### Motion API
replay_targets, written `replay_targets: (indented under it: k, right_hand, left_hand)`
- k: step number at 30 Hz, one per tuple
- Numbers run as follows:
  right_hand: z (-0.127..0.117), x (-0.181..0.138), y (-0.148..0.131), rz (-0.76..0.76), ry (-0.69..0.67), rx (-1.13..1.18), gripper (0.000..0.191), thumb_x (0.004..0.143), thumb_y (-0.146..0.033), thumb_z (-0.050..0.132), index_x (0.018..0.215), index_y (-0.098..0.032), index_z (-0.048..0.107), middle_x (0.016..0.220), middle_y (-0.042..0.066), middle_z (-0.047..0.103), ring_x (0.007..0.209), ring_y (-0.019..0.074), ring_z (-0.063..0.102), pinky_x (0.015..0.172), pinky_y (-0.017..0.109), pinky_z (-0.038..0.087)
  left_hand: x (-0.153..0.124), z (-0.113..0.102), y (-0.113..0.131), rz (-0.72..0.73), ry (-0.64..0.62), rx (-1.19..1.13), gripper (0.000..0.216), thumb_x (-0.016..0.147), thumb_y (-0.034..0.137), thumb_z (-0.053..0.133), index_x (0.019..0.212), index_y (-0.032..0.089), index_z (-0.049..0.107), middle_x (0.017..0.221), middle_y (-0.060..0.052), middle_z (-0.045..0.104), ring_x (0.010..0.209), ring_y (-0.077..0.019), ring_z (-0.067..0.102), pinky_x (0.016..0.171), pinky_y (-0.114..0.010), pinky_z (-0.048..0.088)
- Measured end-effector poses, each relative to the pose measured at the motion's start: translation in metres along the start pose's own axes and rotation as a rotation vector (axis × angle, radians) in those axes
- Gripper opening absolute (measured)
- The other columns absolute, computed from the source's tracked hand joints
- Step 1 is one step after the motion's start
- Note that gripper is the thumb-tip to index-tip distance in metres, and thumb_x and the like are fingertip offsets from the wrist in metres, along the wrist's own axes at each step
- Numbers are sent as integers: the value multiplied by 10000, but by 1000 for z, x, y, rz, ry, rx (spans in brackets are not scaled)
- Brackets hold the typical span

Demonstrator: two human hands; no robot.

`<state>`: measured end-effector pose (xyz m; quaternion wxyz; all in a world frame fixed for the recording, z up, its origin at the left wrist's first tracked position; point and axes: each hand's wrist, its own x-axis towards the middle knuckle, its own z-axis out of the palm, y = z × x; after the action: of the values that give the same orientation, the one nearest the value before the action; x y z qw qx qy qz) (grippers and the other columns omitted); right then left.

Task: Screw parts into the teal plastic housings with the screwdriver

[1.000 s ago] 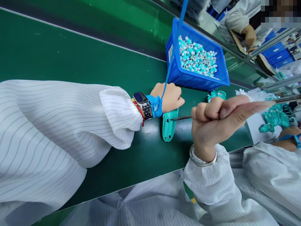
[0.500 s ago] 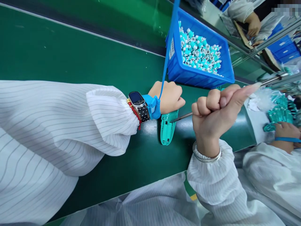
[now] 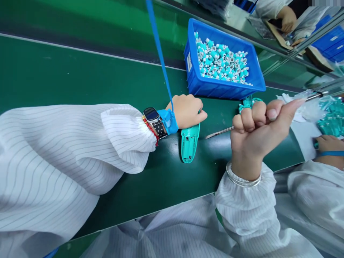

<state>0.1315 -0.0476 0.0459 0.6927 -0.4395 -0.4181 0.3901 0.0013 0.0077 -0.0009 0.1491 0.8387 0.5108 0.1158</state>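
Note:
My left hand (image 3: pixel 187 111) is closed around the upper end of a teal plastic housing (image 3: pixel 189 145), pressing it on the green tabletop. The housing's hollow inside faces up, with small dark parts in it. My right hand (image 3: pixel 256 132) is wrapped round a thin metal tool (image 3: pixel 219 132) with a flat, blade-like tip; its grip is hidden in my fist. That tip hangs just right of the housing, apart from it. The tool's other end sticks out past my thumb at the upper right.
A blue bin (image 3: pixel 225 87) of small teal-and-white parts stands behind my hands. More teal pieces (image 3: pixel 248 103) lie beyond my right hand. A blue wrist cord (image 3: pixel 161 53) runs up from my left wrist. At the right, a co-worker's hand (image 3: pixel 329 145) is near teal parts.
The tool's tip has come out of the housing as my right hand moved right. My left hand still holds the housing. The view has shifted slightly.

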Motion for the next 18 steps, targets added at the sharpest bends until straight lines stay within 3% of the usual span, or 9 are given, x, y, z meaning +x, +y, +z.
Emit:
replay_targets:
  k: [4,6,8,9,11,13,16,18]
  right_hand:
    - [-2,-1,3,-75,-2,-103,437,920,-494,247,589,-208,241,455,-90,134,350,53,99,352,197,125]
    - [-7,-3,8,-155,-36,-370,365,881,-468,400,628,-205,390,483,-82,284,378,56,235,379,204,202]
    - [-12,-9,16,-153,-156,-710,208,808,-405,563,825,-198,552,611,-42,471,509,80,426,466,220,314]
    - [-14,-12,19,-109,-250,-833,256,776,-372,615,958,-197,572,690,-21,531,595,99,488,524,230,355]
    - [-16,-18,25,-4,-431,-930,405,775,-328,621,1143,-187,525,758,-3,573,675,121,532,600,244,390]
    - [-18,-21,30,57,-555,-950,393,817,-290,557,1186,-168,499,740,-4,578,659,123,535,617,247,397]
    - [-27,-17,36,58,-593,-1047,359,828,-213,482,1183,-166,503,707,-6,594,628,132,540,614,253,399]
    - [-39,-10,40,36,-559,-1106,363,791,-162,473,1149,-170,529,722,9,623,635,143,561,618,261,408]
  left_hand:
    - [0,-1,-1,-9,-22,4,376,795,382,372,795,164,678,820,-74,641,840,-240,594,700,-326,418]
    - [0,-2,-2,-6,-30,18,378,800,392,369,781,165,671,808,-78,641,834,-247,597,687,-323,417]
    - [0,-3,-3,-5,-38,4,407,829,406,334,777,169,661,797,-79,640,818,-247,599,670,-317,410]
    - [0,-4,-4,-7,-47,-24,433,849,418,304,781,173,654,793,-76,640,803,-239,599,659,-308,404]
    - [0,-5,-7,-15,-82,-116,485,883,443,242,784,184,640,780,-59,636,756,-208,592,637,-284,387]
    - [2,-6,-10,-10,-118,-214,501,894,460,228,748,181,617,746,-41,621,703,-175,570,621,-262,374]
    - [4,-4,-14,11,-161,-383,483,894,460,243,761,166,602,659,-20,581,592,-134,523,599,-241,378]
    - [4,-2,-16,11,-198,-547,456,893,449,251,910,159,601,688,-11,587,508,-103,491,560,-230,388]
